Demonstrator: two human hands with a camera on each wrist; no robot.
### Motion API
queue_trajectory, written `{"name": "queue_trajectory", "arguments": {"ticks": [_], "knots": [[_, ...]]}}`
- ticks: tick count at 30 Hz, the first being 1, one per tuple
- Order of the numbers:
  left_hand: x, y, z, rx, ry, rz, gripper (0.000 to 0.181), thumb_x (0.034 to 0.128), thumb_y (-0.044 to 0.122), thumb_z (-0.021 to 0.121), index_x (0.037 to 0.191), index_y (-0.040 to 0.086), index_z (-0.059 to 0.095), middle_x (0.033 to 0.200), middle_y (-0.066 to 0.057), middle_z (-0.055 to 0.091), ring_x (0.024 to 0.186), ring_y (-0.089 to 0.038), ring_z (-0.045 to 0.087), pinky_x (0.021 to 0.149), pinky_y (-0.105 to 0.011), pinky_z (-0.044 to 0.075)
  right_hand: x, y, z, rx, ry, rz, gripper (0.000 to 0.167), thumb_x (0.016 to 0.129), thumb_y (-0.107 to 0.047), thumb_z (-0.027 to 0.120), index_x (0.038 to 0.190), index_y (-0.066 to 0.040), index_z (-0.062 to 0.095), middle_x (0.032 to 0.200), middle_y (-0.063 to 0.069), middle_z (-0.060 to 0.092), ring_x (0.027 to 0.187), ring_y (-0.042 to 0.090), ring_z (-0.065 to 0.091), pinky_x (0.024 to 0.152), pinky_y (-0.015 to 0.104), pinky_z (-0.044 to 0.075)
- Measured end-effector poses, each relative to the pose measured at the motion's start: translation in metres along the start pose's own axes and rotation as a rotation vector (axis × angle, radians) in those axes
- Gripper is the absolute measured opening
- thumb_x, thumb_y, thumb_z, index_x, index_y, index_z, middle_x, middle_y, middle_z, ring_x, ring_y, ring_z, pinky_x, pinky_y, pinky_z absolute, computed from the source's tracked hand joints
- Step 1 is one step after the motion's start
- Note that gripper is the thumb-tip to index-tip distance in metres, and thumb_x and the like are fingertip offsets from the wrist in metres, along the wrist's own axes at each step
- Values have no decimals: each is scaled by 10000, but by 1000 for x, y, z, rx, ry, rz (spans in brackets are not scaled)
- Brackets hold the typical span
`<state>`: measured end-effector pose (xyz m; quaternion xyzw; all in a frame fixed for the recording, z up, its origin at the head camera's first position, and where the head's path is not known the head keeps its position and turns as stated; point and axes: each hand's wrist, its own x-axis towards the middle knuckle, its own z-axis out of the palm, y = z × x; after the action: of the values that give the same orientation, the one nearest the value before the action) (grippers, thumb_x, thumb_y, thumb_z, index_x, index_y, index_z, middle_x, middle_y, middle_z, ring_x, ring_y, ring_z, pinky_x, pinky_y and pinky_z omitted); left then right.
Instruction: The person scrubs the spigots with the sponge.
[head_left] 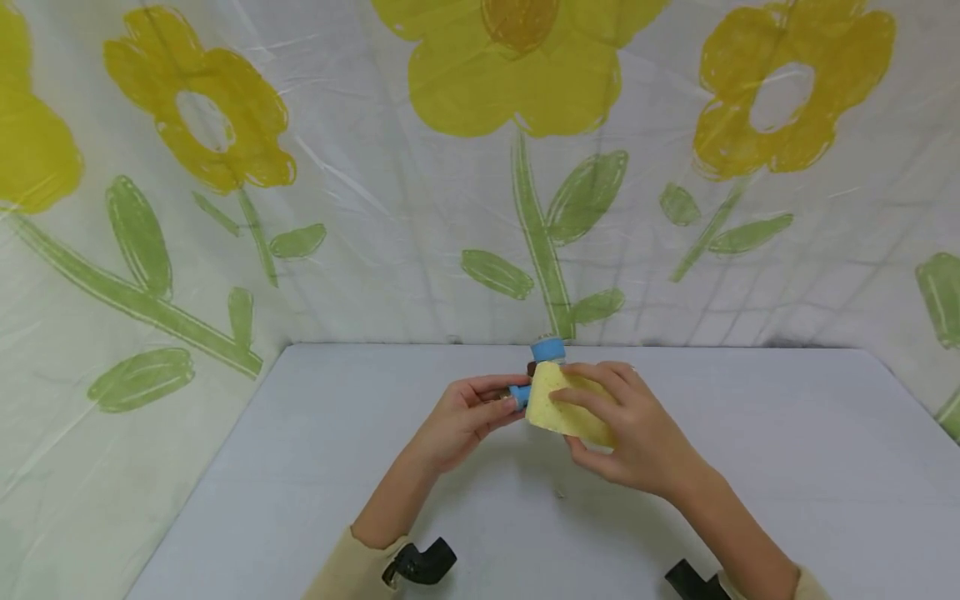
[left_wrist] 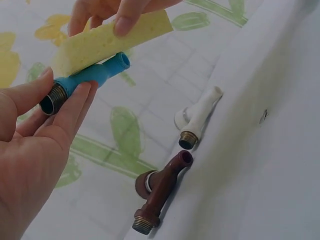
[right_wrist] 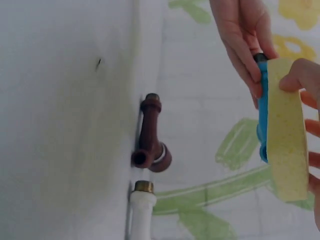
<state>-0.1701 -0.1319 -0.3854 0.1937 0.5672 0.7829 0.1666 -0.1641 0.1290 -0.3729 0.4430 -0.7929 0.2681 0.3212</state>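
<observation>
Near the middle of the table, my left hand (head_left: 461,423) grips a blue tap body (left_wrist: 95,74) by its dark threaded end, thumb on one side and fingers on the other. My right hand (head_left: 645,437) holds a pale yellow sponge (head_left: 549,408) between thumb and fingers. The sponge lies flat along the blue tap's side and touches it. From the head, the sponge hides much of the tap; a blue round part (head_left: 547,350) shows above it. In the left wrist view a brown tap body (left_wrist: 165,187) and a white tap body (left_wrist: 201,112) lie on the table, apart from both hands.
The white-covered table (head_left: 337,467) ends at the back against a hanging sheet (head_left: 375,250) painted with yellow flowers and green leaves. A small dark mark (left_wrist: 264,116) is on the table cover. Black wrist-worn devices (head_left: 427,562) sit at both sleeves.
</observation>
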Motion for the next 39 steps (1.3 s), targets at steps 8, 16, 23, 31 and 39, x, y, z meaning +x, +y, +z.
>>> {"name": "queue_trajectory", "arguments": {"ticks": [8,16,23,31,39], "knots": [[2,-4,-2,3,-20,-15,437,1050,-50,572,1429,-238,463,1216,4,735,1106,-109,718,984,-293,594,-1,-3,-1,34,-38,12,476,759,-167,821,1227,-190,738,1368,90,645,1114,264,553,899,426,526],[1,-3,-1,11,-20,-28,454,1064,-14,575,1452,-217,458,1302,-65,706,1140,-118,710,1011,-320,584,0,-3,0,31,36,6,467,753,-148,821,1212,-179,740,1340,100,657,1076,282,549,787,452,573],[0,0,-4,2,-47,3,514,1041,-43,496,1512,-208,375,1570,-246,489,1281,-116,639,1107,-334,519,1,-2,2,61,70,52,426,814,-205,803,1230,-149,729,1342,117,646,1103,310,575,795,457,583],[2,2,5,88,109,9,448,963,-136,642,1399,-186,552,1161,-19,769,1037,-86,730,937,-254,601,-2,-8,5,112,79,139,366,990,-434,682,1228,-160,727,1315,115,637,1077,285,589,745,405,596],[2,1,5,187,83,91,351,1007,-81,613,1308,-254,565,1135,-87,773,1002,-81,744,956,-317,612,-2,-9,4,128,68,178,345,937,-325,770,1240,-166,725,1322,101,641,1156,312,586,767,416,610]]}}
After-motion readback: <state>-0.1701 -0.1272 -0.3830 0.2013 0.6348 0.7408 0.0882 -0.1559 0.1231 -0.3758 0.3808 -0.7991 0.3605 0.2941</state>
